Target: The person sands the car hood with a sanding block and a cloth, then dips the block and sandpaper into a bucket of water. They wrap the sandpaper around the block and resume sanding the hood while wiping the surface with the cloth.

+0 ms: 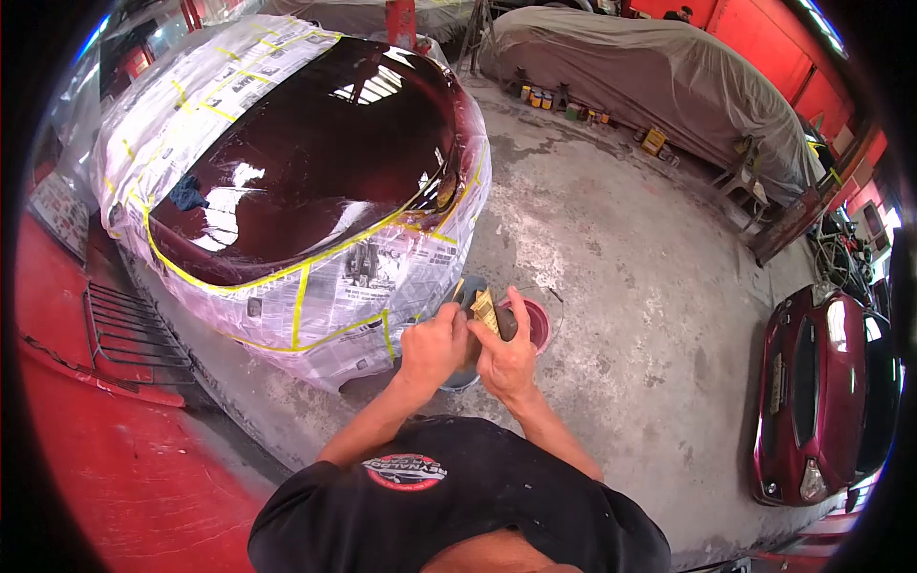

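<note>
Close together in front of my chest are my left hand (432,349) and my right hand (509,361). My right hand holds a dark grey block (507,326) with a yellowish printed sheet against it, which looks like sandpaper (485,312). The fingers of my left hand are closed at the sheet's left side, and a yellowish edge shows above them. Beneath the hands stand a pink bucket (541,328) and a bluish container (462,382), both partly hidden.
A dark red car hood (325,143), glossy, is bordered by newspaper masking (353,277) and yellow tape. A blue cloth (187,194) lies on it. Behind are a covered car (650,67) and several cans (540,98). A red car (812,401) stands right, a metal rack (138,329) left.
</note>
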Available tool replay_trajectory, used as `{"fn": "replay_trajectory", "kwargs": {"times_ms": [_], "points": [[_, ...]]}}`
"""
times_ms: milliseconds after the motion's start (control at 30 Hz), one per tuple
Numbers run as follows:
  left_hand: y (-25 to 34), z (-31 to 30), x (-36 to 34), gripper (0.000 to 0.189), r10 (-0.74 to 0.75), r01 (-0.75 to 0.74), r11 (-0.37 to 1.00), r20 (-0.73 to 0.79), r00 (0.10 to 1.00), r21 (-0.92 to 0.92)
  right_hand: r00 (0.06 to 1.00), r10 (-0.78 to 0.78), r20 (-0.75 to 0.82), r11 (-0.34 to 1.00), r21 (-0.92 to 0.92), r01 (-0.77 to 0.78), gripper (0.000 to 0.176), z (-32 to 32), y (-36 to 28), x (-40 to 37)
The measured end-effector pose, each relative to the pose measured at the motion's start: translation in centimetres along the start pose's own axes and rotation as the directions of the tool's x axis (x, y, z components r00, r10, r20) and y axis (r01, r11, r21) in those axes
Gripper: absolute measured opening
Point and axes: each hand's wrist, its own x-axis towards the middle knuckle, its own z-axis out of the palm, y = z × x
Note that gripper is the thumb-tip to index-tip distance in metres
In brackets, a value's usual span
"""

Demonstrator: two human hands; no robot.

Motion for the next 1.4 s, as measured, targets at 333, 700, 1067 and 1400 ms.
{"fn": "replay_trajectory", "kwargs": {"times_ms": [333, 700, 1067, 1400], "points": [[-0.1, -0.3, -0.1, 0.016, -0.054, 0.051, 0.983, -0.013, 0.998, -0.174, 0.983, 0.182, 0.0, 0.983, 0.016, -0.182, 0.031, 0.9, 0.3, 0.0], [-1.0, 0.9, 0.1, 0.019, -0.289, 0.296, 0.919, 0.064, 0.955, -0.262, 0.987, 0.16, -0.028, 0.987, -0.015, -0.16, 0.025, 1.5, 1.6, -0.2], [-0.5, 0.3, -0.2, 0.016, -0.264, 0.211, 0.918, -0.121, 0.957, -0.337, 0.99, 0.076, 0.12, 0.99, 0.11, -0.09, 0.041, -0.3, 1.6, 0.5], [-1.5, -0.3, -0.2, 0.015, -0.119, 0.041, 0.944, -0.22, 0.968, -0.329, 0.965, 0.236, 0.116, 0.952, 0.171, -0.254, 0.026, -1.0, 0.8, 1.5]]}}
